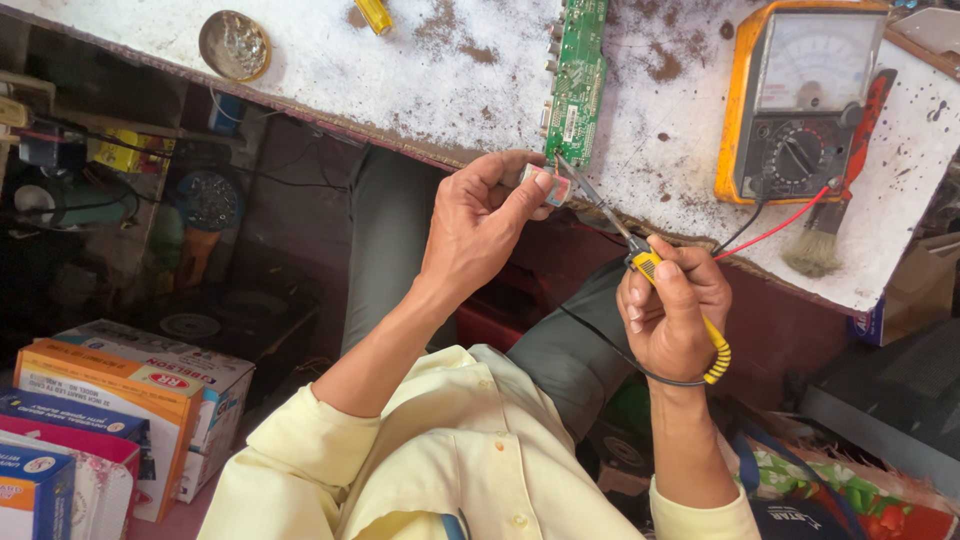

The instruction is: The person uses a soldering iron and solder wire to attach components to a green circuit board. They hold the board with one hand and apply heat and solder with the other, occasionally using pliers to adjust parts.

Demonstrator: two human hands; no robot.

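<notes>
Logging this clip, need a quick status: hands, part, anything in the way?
Left hand pinches small part at bench edge. Right hand grips yellow-handled probe, tip at the part. Green circuit board just above; nothing blocking.

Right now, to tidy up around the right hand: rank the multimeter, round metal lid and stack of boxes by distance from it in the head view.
From the right hand:
1. Multimeter, above, on the bench.
2. Round metal lid, far upper left.
3. Stack of boxes, lower left corner.

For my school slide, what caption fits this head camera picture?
Left hand pinches a small part while right hand touches yellow probes to it, beside an orange meter.
</notes>
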